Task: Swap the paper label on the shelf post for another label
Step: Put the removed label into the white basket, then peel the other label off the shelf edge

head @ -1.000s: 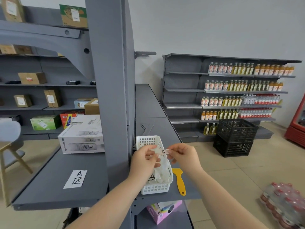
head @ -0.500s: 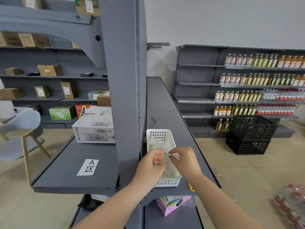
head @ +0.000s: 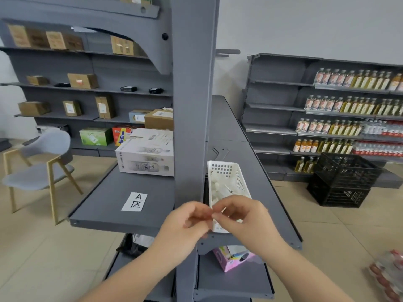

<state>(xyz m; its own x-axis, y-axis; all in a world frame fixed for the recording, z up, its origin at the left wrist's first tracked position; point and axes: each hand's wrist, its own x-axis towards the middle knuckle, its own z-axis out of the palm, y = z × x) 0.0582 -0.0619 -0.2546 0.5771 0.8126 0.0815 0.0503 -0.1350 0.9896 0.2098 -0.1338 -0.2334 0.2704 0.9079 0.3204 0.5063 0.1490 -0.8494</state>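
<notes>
The grey shelf post [head: 192, 105] rises through the middle of the view, and its visible face bears no label. A white paper label [head: 134, 202] marked "A" and a character lies flat on the left shelf [head: 102, 210]. My left hand [head: 187, 223] and my right hand [head: 242, 216] meet fingertip to fingertip just in front of the post's right edge. Together they pinch a small white paper piece [head: 212, 215], mostly hidden by the fingers. Behind the hands stands a white plastic basket [head: 238, 178] holding white scraps.
A white carton [head: 146, 155] sits on the left shelf behind the label. A pink box [head: 233, 258] lies on the lower shelf. A grey chair [head: 41, 162] stands at the left, a black crate [head: 344, 179] at the right, and a bottle pack [head: 388, 273] on the floor.
Both hands have drawn back from over the basket toward the post's front edge, still pinched on the small piece. The yellow scraper beside the basket is now hidden.
</notes>
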